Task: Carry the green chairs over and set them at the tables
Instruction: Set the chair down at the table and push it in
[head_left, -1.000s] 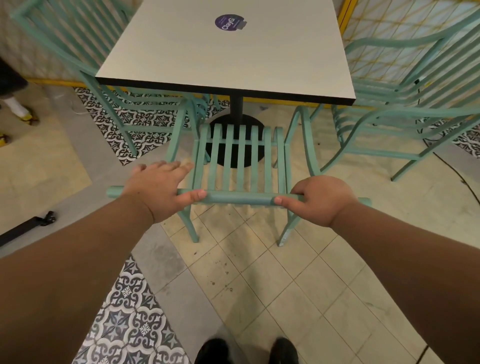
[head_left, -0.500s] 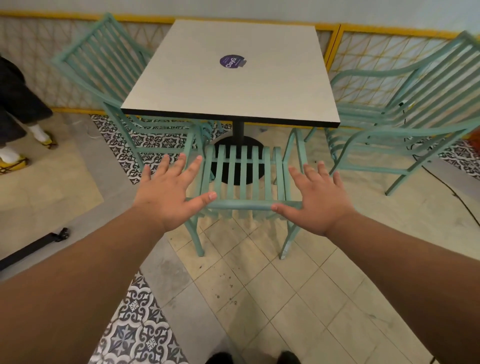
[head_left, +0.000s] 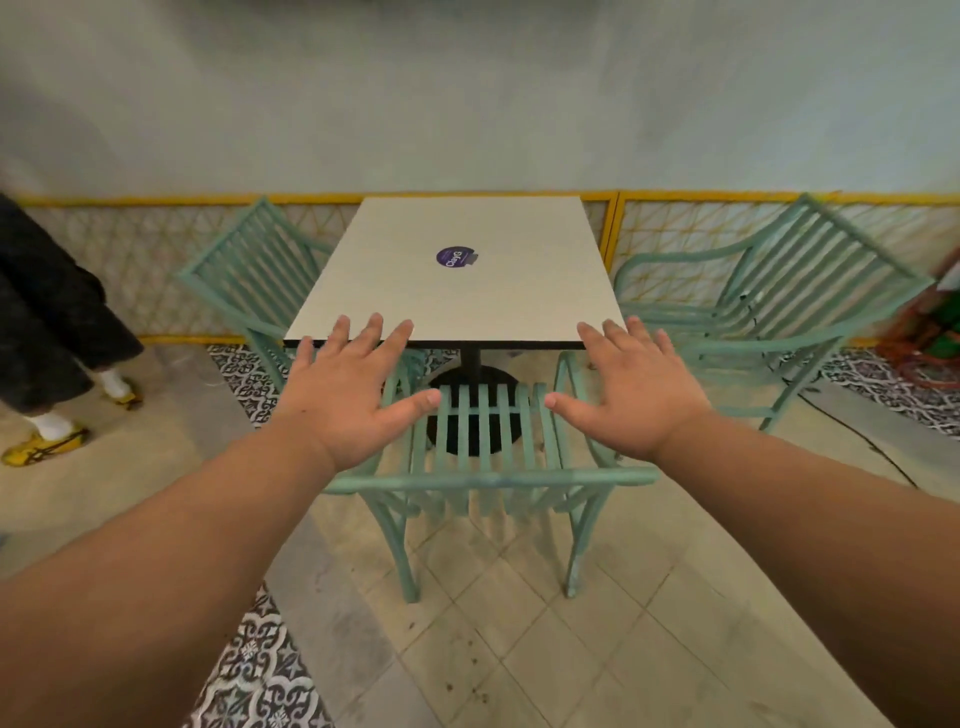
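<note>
Three green chairs are showing at 1 tabletop (head_left: 467, 306): near chair (head_left: 488, 480) is standing on the tiled floor (head_left: 519, 654) directly in front of the person, backrest toward the camera, seat slats pointing in at the black pedestal (head_left: 471, 364); left chair (head_left: 249, 270) & right chair (head_left: 769, 306) are sitting at the tabletop's two sides. Hands: left hand (head_left: 358, 400) & right hand (head_left: 631, 400) are both hovering palm-down w/ fingers straight & spread, gripping nothing, apart from the near chair as far as the view shows. Key relation: near chair is lying just below & between the hands; its top rail (head_left: 571, 477), long axis running left-to-right, is passing under both wrists, so each hand is sitting about equally near its own end. Judgement: this chair is looking placed; next move prob. is calling for turning away to fetch another, if any are left. Containers: none showing. On tabletop: 1 round purple sticker (head_left: 456, 257). Misc: another person's legs & yellow shoe (head_left: 44, 448) are standing at left; black cable (head_left: 857, 441) is trailing over the floor at right, near the right chair's legs, a possible trip risk.
</note>
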